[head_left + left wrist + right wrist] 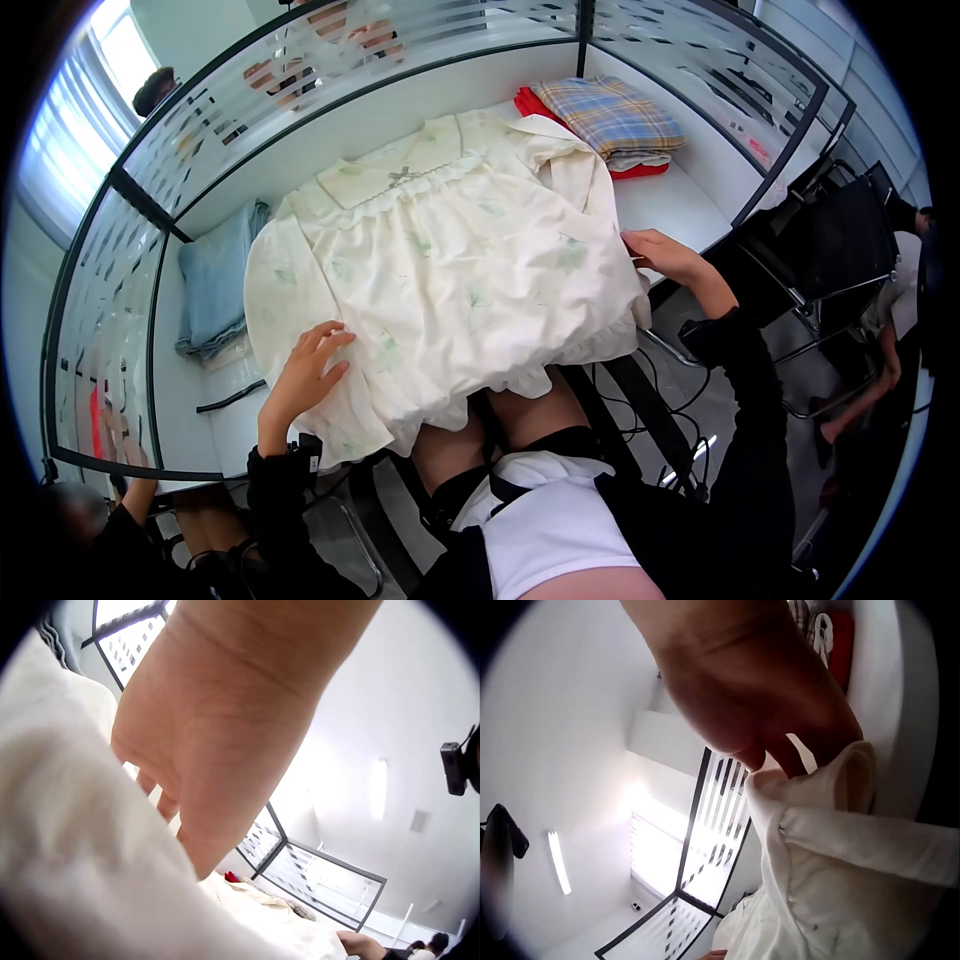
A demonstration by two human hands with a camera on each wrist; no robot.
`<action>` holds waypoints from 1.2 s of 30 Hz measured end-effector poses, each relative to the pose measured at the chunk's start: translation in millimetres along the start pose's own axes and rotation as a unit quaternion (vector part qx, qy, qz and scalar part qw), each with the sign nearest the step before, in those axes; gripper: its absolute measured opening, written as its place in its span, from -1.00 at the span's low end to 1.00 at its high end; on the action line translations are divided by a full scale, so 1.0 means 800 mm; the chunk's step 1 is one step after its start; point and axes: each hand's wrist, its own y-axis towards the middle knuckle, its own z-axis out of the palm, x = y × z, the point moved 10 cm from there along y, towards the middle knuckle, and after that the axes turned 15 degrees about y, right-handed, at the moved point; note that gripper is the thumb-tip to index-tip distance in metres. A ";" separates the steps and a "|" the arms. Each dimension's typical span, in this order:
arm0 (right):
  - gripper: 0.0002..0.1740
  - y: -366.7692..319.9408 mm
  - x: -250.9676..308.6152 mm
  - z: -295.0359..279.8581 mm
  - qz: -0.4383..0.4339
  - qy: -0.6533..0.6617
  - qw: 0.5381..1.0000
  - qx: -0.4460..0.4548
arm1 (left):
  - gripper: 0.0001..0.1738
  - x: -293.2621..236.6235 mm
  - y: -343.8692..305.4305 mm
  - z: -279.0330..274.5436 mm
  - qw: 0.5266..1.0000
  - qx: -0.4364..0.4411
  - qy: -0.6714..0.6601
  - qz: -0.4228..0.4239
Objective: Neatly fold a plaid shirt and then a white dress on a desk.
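A cream long-sleeved top with a pale green leaf print, a small bow at the neckline and a ruffled hem lies spread out in the head view. Its hem hangs over the front edge above the person's lap. The left hand rests on the sleeve at the left, fingers loosely spread. At the garment's right side, the right hand pinches the edge of the fabric. In the right wrist view, the fingers reach into a fold of the cream cloth, their tips hidden.
Folded light blue jeans lie at the left. A folded plaid garment sits on red cloth at the back right. Clear panels with black frames surround the white surface. A black chair stands at the right; other people are nearby.
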 end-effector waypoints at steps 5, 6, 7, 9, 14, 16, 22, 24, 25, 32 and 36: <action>-0.58 0.000 0.003 -0.004 0.002 -0.081 0.996 -0.022 | -0.58 0.001 -0.001 0.000 1.000 -0.011 -0.009 -0.008; -0.62 0.003 0.003 -0.016 -0.002 -0.111 0.993 -0.034 | -0.58 0.002 -0.001 0.000 1.000 -0.011 -0.012 -0.010; -0.66 0.006 0.006 -0.026 -0.008 -0.141 0.989 -0.045 | -0.58 0.003 -0.001 0.000 1.000 -0.013 -0.015 -0.012; -0.72 0.007 0.022 -0.047 -0.035 -0.092 0.991 -0.085 | -0.58 0.004 -0.003 0.000 1.000 -0.024 -0.011 -0.013; -0.73 0.005 0.074 -0.090 -0.086 -0.089 0.981 -0.147 | -0.57 0.005 -0.006 0.002 0.999 -0.043 -0.023 -0.018; -0.72 0.004 0.105 -0.100 -0.207 -0.150 0.951 -0.176 | -0.57 0.006 -0.007 0.001 0.998 -0.047 -0.023 -0.019; -0.62 0.019 0.221 -0.105 -0.261 -0.490 0.805 -0.210 | -0.58 0.007 -0.008 0.003 0.998 -0.057 -0.024 -0.010; -0.52 0.020 0.257 -0.070 -0.151 -0.574 0.797 -0.112 | -0.58 0.008 -0.009 0.003 0.998 -0.055 -0.021 -0.009; -0.48 0.016 0.277 -0.079 -0.139 -0.589 0.785 -0.136 | -0.58 0.007 -0.008 0.003 0.998 -0.056 -0.021 -0.009; -0.64 -0.005 0.440 -0.063 -0.205 -0.700 0.614 -0.301 | -0.57 0.008 -0.012 0.005 0.997 -0.059 -0.033 -0.025; -0.71 -0.034 0.529 -0.062 -0.396 -0.566 0.627 -0.360 | -0.56 0.011 -0.012 0.005 0.998 -0.054 -0.036 -0.027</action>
